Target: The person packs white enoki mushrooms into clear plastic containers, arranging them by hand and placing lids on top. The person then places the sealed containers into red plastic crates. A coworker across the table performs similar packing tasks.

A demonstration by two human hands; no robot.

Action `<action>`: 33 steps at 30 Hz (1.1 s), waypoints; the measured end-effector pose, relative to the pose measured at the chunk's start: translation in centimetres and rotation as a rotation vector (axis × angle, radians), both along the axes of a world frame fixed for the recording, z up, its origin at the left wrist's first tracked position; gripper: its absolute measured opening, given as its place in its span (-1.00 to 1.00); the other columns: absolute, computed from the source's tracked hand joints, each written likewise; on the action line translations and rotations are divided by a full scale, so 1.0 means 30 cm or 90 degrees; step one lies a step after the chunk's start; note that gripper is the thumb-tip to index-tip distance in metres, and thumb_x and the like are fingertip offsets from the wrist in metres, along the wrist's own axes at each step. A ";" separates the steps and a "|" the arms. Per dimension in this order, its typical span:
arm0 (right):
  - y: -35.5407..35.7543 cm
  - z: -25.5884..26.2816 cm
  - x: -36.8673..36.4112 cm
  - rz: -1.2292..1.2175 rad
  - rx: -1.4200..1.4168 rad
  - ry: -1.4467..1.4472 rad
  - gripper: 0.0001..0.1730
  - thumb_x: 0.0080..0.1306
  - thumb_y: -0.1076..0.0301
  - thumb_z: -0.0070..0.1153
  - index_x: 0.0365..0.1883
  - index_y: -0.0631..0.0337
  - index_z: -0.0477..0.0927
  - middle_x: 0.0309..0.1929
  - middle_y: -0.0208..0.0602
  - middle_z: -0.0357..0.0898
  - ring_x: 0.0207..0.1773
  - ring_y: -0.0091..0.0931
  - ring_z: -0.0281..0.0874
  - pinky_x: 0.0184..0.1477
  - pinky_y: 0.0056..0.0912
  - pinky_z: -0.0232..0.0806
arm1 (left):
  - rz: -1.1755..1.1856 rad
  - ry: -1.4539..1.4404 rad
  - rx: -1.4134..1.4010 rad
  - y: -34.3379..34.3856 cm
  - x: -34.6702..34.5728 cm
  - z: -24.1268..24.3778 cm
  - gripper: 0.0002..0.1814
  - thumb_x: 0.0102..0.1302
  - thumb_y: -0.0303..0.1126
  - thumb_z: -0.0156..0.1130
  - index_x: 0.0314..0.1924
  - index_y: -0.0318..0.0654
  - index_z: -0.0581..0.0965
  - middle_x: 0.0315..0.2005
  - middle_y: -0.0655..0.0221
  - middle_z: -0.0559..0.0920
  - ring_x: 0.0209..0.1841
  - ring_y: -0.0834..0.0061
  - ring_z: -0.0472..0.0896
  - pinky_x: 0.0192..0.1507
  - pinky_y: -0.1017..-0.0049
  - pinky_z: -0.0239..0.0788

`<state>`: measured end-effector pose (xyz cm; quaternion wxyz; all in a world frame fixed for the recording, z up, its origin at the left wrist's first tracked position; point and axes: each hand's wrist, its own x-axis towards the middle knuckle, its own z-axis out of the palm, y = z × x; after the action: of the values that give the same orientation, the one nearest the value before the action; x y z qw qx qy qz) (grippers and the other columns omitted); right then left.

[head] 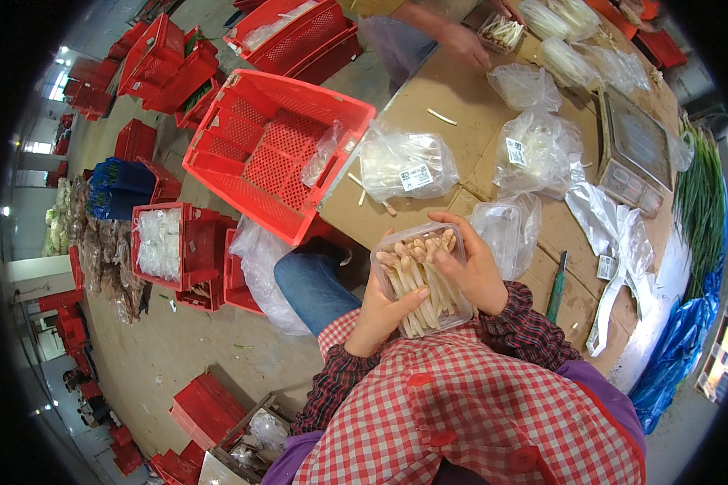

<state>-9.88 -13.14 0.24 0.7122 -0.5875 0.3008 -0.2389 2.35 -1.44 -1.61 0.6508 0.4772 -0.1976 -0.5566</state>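
In front of my checked apron, my left hand (pixel 385 312) grips the near left side of a clear plastic tray (pixel 465 310), its thumb lying over the contents. The tray is filled with white vegetable stalks (pixel 415 297) whose pale pinkish bulb ends point away from me. My right hand (pixel 476 267) wraps around the tray's right side, thumb resting on the stalks near the bulb ends. Just beyond, a bagged tray of stalks (pixel 407 163) with a printed label lies on the cardboard-covered table (pixel 473 145). To the right of my right hand is a clear tray in a bag (pixel 498 236).
A red crate (pixel 279 151) stands tilted at the table's left edge. On the right are a green-handled knife (pixel 557 290), a strip of labels (pixel 619 267), a weighing scale (pixel 636 145) and green onions (pixel 697 206). Another person's hand (pixel 466 45) reaches over the far table edge.
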 end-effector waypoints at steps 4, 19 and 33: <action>-0.008 -0.012 -0.007 0.002 0.086 -0.028 -0.52 0.41 0.34 -0.01 0.26 0.27 0.29 0.00 -0.37 0.43 0.07 -0.61 0.34 0.15 -0.53 0.20 | -0.001 -0.017 -0.006 0.002 0.003 -0.004 0.04 0.10 -0.49 0.38 0.44 -0.26 -0.11 0.24 0.27 0.28 0.30 0.41 0.27 0.32 0.39 0.10; 0.019 -0.120 -0.060 0.016 -0.022 0.076 -0.37 0.33 0.24 0.13 0.27 0.37 0.24 0.01 -0.10 0.52 0.04 -0.54 0.47 0.07 -0.47 0.32 | 0.055 0.058 0.041 0.005 0.037 -0.066 -0.44 0.51 -0.03 -0.18 0.33 -0.23 0.16 0.18 0.27 0.40 0.24 0.40 0.36 0.29 0.34 0.16; 0.026 -0.157 -0.044 0.032 -0.012 0.090 -0.55 0.46 0.18 -0.07 0.16 0.34 0.37 -0.13 -0.30 0.54 -0.15 -0.64 0.44 -0.09 -0.55 0.32 | 0.148 -0.003 0.113 -0.014 0.060 -0.045 -0.62 0.39 -0.32 0.16 0.13 -0.33 0.41 -0.07 0.36 0.55 -0.02 0.61 0.49 0.05 0.56 0.34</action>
<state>-11.20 -12.36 -4.47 0.6897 -0.6166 0.3332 -0.1819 4.14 -1.87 -2.97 0.6654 0.5539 -0.0929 -0.4917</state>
